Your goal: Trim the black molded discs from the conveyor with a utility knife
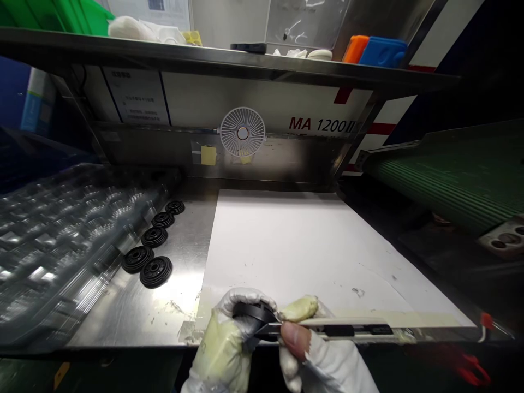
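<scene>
My left hand [229, 344], in a white glove with yellowish fingertips, is closed round a black round plastic part [251, 312] at the near edge of the bench. My right hand [315, 349], gloved with a bare thumb tip, pinches a slim knife-like tool [344, 327] whose tip meets the part's rim. Both hands hover over the front edge of a white sheet [307, 245]. Several more black round parts [154, 240] lie in a row on the steel bench to the left.
Clear plastic blister trays [53, 240] are stacked at the left. A small white fan [243, 132] stands at the back under a steel shelf [204, 57]. A green conveyor belt [450, 174] runs along the right. Red-handled tool [487, 322] lies at the bench's right corner.
</scene>
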`<action>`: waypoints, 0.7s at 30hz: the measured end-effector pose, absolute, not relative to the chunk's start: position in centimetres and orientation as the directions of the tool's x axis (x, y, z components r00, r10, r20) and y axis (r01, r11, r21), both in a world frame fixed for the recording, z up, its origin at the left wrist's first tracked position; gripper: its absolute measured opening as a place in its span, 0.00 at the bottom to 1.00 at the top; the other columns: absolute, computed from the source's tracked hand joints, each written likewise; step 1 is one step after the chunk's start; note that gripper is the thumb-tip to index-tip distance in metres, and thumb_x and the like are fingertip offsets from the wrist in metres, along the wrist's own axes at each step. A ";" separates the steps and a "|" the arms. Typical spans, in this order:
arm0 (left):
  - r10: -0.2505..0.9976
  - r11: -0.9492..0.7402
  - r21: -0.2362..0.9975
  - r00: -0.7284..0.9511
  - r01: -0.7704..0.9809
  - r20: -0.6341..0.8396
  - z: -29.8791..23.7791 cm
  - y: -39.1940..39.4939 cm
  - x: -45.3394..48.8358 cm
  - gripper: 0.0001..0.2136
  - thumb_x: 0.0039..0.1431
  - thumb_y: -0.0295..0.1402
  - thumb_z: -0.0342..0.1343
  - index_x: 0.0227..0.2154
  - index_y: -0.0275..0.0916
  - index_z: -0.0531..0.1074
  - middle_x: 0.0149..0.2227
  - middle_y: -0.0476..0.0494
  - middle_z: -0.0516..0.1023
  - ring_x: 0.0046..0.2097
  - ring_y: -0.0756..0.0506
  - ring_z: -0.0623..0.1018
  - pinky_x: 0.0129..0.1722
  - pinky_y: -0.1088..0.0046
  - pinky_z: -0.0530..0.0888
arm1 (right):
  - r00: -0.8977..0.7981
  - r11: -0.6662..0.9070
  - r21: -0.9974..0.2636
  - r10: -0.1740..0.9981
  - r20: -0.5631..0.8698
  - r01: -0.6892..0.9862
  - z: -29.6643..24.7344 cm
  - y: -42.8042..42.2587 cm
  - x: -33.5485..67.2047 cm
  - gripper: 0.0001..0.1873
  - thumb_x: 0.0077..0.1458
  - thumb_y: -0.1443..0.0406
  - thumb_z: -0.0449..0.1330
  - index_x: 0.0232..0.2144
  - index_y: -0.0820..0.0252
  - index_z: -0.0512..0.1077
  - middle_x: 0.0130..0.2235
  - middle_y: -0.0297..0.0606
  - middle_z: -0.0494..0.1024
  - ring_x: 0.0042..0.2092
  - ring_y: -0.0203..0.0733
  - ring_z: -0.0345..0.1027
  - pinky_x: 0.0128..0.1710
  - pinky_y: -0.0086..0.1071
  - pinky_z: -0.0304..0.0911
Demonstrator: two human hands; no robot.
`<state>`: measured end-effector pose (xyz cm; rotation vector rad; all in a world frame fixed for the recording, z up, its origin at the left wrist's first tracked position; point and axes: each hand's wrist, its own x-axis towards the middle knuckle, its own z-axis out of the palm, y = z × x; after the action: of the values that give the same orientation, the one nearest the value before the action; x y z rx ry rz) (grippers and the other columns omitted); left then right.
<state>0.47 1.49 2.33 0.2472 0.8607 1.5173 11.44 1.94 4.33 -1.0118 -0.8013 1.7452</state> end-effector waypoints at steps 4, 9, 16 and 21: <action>0.955 0.181 0.670 -0.034 -0.720 -0.295 1.5 1.2 0.0 0.10 0.36 0.23 0.63 0.24 0.37 0.69 0.25 0.47 0.74 0.30 0.47 0.74 0.30 0.74 0.69 | -0.270 -0.335 -0.858 0.932 -0.241 -0.390 5.1 2.6 12.1 0.19 0.40 0.56 0.68 0.22 0.63 0.65 0.13 0.30 0.66 0.14 0.28 0.56 0.12 0.19 0.50; 0.957 0.291 0.692 0.213 -0.661 -0.199 0.6 0.9 -0.5 0.11 0.42 0.32 0.61 0.30 0.37 0.67 0.22 0.46 0.73 0.23 0.45 0.73 0.24 0.70 0.68 | -0.469 -0.392 -0.879 0.851 -0.236 -0.271 6.1 3.8 12.9 0.19 0.44 0.56 0.64 0.16 0.66 0.67 0.13 0.32 0.64 0.16 0.28 0.56 0.15 0.21 0.50; 0.932 0.361 0.737 0.224 -0.571 -0.284 1.5 1.1 -1.0 0.09 0.38 0.27 0.61 0.27 0.36 0.69 0.24 0.45 0.72 0.25 0.46 0.73 0.24 0.72 0.68 | -0.500 -0.439 -0.883 0.809 -0.309 -0.164 6.6 3.9 13.5 0.15 0.41 0.58 0.66 0.22 0.66 0.69 0.16 0.32 0.67 0.18 0.29 0.57 0.16 0.21 0.51; 0.940 0.332 0.725 0.151 -0.603 -0.305 1.7 1.1 -1.0 0.09 0.42 0.29 0.61 0.29 0.36 0.68 0.25 0.46 0.73 0.22 0.46 0.72 0.22 0.70 0.68 | -0.523 -0.394 -0.917 0.795 -0.307 -0.061 6.2 4.1 14.8 0.15 0.43 0.58 0.65 0.23 0.64 0.68 0.18 0.31 0.66 0.19 0.30 0.57 0.17 0.23 0.53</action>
<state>-0.98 1.08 1.66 0.4958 0.8280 1.1750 14.79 4.13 6.16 -1.0468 -1.2471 1.9651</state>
